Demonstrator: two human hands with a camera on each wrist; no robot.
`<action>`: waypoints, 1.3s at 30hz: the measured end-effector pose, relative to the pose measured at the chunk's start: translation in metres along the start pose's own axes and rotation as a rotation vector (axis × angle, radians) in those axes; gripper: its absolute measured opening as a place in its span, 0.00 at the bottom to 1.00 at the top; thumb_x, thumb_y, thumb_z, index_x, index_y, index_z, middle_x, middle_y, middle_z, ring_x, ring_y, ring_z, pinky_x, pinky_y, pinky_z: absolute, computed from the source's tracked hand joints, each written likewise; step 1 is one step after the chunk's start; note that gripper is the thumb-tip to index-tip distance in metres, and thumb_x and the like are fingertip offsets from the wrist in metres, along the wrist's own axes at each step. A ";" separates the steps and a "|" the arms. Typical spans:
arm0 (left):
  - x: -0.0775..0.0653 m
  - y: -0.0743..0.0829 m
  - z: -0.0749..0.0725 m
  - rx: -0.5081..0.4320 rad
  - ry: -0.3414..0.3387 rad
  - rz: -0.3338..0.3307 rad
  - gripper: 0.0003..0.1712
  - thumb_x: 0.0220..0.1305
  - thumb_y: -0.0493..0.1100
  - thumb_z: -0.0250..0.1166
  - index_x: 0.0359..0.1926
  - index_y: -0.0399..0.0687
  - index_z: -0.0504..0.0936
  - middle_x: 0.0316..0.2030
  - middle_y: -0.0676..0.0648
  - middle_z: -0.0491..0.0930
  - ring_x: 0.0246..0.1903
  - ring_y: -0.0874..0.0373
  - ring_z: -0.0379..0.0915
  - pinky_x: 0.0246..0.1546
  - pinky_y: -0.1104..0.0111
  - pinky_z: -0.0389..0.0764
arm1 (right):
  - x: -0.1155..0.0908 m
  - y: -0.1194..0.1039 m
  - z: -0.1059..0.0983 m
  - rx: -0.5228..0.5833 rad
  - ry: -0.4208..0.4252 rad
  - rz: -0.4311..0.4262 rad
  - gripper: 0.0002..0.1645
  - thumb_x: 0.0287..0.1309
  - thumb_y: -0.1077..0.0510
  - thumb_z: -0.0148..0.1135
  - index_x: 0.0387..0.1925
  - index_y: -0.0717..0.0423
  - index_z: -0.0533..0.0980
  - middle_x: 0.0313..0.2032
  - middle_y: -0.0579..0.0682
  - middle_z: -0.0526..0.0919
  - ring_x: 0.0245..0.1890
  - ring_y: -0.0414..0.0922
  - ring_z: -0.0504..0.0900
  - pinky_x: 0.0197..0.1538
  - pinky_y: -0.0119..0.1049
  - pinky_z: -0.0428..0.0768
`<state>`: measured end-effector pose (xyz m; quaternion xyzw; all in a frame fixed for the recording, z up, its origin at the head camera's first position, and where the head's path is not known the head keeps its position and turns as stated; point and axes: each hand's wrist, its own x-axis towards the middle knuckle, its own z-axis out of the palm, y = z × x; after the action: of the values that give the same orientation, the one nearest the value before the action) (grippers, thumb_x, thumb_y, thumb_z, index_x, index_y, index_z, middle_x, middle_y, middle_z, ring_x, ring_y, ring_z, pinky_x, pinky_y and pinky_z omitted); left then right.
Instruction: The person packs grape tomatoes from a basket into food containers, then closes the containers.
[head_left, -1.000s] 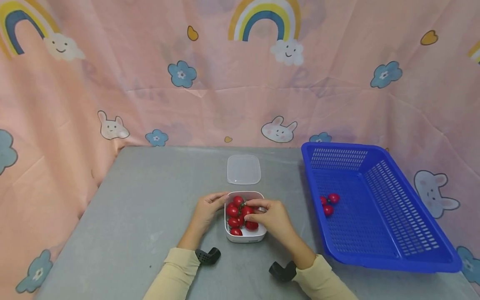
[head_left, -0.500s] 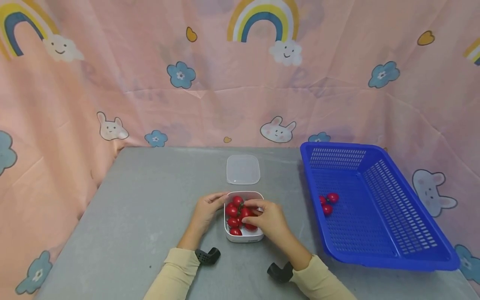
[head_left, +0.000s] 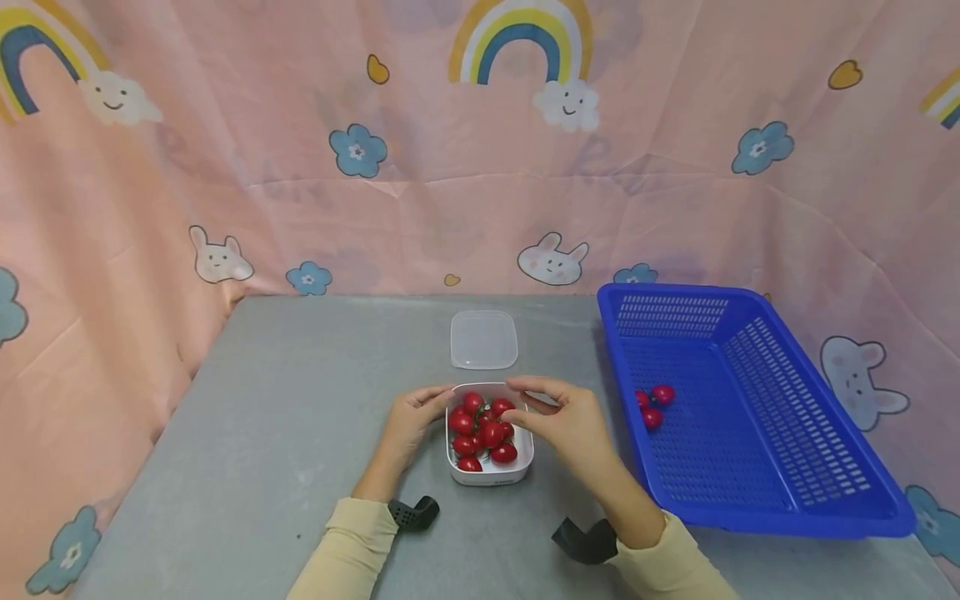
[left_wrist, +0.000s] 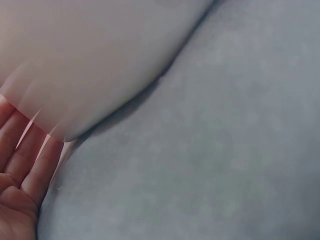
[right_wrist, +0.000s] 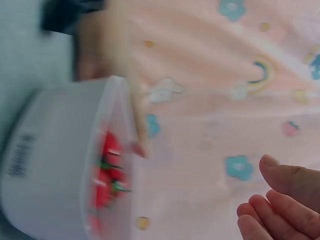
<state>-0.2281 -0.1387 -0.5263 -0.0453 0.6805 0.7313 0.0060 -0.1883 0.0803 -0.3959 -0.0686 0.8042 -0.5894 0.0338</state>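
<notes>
A white square container stands on the grey table, holding several red cherry tomatoes with green stems. My left hand rests on the container's left side, its fingertips at the upper left rim. Its fairly straight fingers lie along the outer wall in the left wrist view. Over the container's right rim is my right hand, thumb and fingers apart with nothing between them. The right wrist view has its thumb and curved fingers well away from the container, which is blurred there.
A clear lid lies flat behind the container. To the right stands a blue perforated basket, with a few cherry tomatoes by its left wall. A pink patterned cloth hangs behind the table.
My right hand has let go of a cherry tomato inside the container and drawn back to the right, its fingers spreading. The left hand has stayed at the container's side.
</notes>
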 end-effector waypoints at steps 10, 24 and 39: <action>-0.001 0.000 0.000 0.008 0.001 -0.002 0.17 0.65 0.39 0.67 0.49 0.30 0.84 0.48 0.39 0.86 0.41 0.68 0.81 0.45 0.75 0.80 | 0.002 -0.022 -0.046 -0.009 0.048 0.005 0.26 0.52 0.60 0.75 0.53 0.61 0.82 0.55 0.59 0.84 0.53 0.42 0.85 0.49 0.32 0.83; -0.001 0.001 0.001 0.010 -0.001 0.011 0.16 0.65 0.39 0.67 0.49 0.30 0.84 0.48 0.37 0.86 0.42 0.66 0.82 0.45 0.75 0.81 | 0.016 -0.021 -0.122 -0.279 0.064 0.057 0.34 0.52 0.38 0.72 0.57 0.48 0.80 0.46 0.29 0.87 0.56 0.32 0.78 0.50 0.38 0.82; 0.000 0.000 0.000 0.012 0.000 -0.001 0.16 0.64 0.39 0.67 0.49 0.31 0.85 0.48 0.38 0.86 0.42 0.67 0.81 0.45 0.75 0.80 | 0.045 0.025 -0.177 -0.252 -0.022 0.104 0.38 0.57 0.42 0.71 0.63 0.57 0.74 0.40 0.18 0.81 0.47 0.19 0.75 0.69 0.67 0.60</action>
<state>-0.2280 -0.1387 -0.5264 -0.0456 0.6849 0.7271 0.0069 -0.2586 0.2479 -0.3652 -0.0373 0.8739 -0.4804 0.0643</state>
